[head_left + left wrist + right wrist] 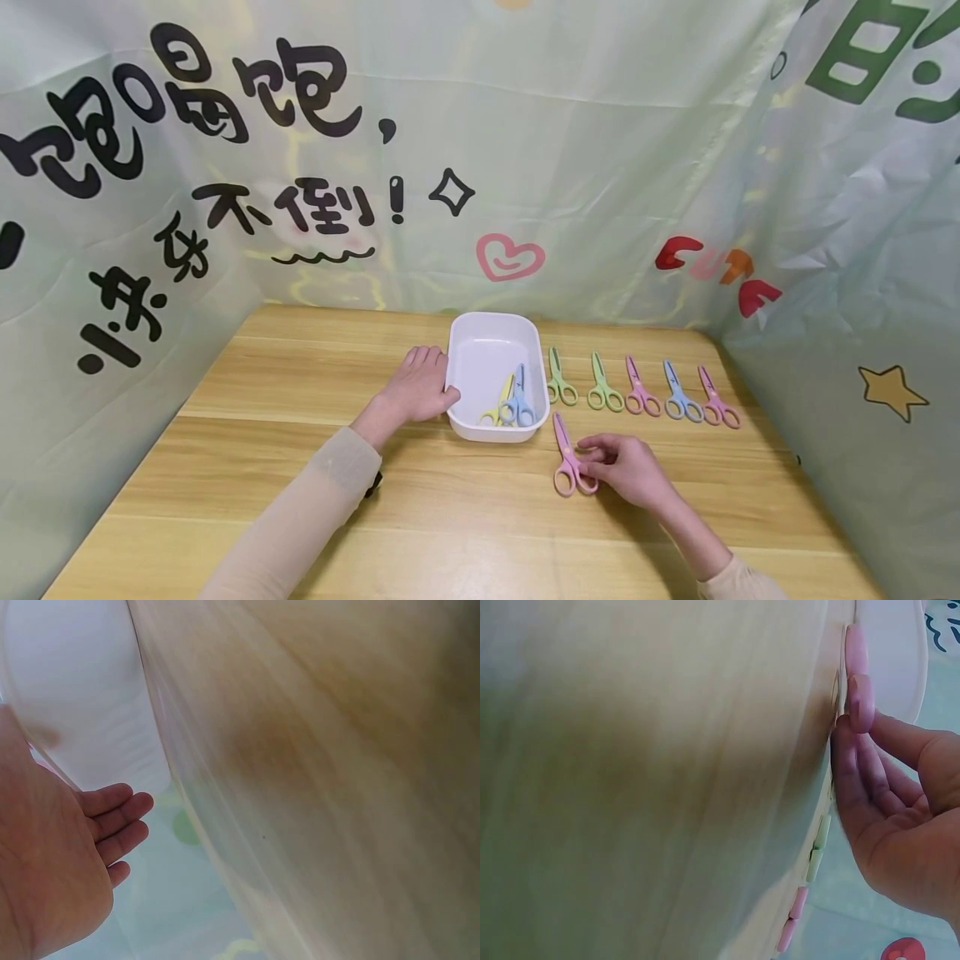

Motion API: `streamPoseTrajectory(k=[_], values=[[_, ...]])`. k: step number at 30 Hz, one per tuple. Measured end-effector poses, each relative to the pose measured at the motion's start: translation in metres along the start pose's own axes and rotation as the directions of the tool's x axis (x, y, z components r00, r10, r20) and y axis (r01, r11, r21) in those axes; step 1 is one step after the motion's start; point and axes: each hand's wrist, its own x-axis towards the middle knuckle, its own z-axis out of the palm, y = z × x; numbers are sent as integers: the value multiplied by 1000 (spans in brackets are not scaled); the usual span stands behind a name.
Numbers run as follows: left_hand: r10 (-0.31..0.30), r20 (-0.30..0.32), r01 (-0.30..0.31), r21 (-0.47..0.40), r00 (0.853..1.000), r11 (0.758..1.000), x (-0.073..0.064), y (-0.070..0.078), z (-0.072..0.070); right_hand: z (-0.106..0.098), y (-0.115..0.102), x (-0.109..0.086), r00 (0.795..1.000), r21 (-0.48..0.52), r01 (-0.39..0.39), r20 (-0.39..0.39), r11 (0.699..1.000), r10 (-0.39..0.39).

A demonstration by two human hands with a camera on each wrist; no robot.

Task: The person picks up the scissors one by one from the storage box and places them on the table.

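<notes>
A white plastic container (500, 432) with rounded corners holds yellow scissors (491, 416) and blue scissors (518, 400). At its left side is my left hand (417, 385), with the thumb over the rim and the other fingers along the outer wall. The left wrist view has those fingers (124, 825) against the white wall. My right hand (626, 468) pinches pink scissors (564, 446) by one handle loop, right of the container's front corner. Their blades point away from me. In the right wrist view, thumb and forefinger meet at the pink handle (861, 705), close over the tabletop.
Right of the container, a row of scissors stretches along the wooden table (420, 533): two green pairs (600, 387), a pink pair (637, 390), a blue pair (678, 396) and another pink pair (715, 402). Printed cloth (600, 167) hangs behind the table and at both sides.
</notes>
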Motion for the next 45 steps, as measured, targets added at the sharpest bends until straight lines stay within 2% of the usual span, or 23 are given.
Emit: streamPoseTrajectory(k=[10, 21, 29, 36, 45], values=[[-1, 6, 1, -4, 1000, 1000, -1, 0, -2, 0, -1, -1, 1000, -59, 8, 17, 998, -7], [2, 5, -2, -6, 1000, 1000, -1, 0, -2, 0, 0, -1, 1000, -74, 4, 26, 997, -2], [1, 8, -1, -9, 1000, 1000, -2, 1, -3, -1, -2, -1, 1000, -68, -13, 3, 998, 13], [10, -8, -10, -26, 1000, 1000, -1, 0, 1, -3, -12, 3, 995, -64, -37, -100, 997, 30], [8, -19, -9, -35, 1000, 999, 0, -1, 3, -2, -33, 11, 978, -42, 31, -207, 999, -39]])
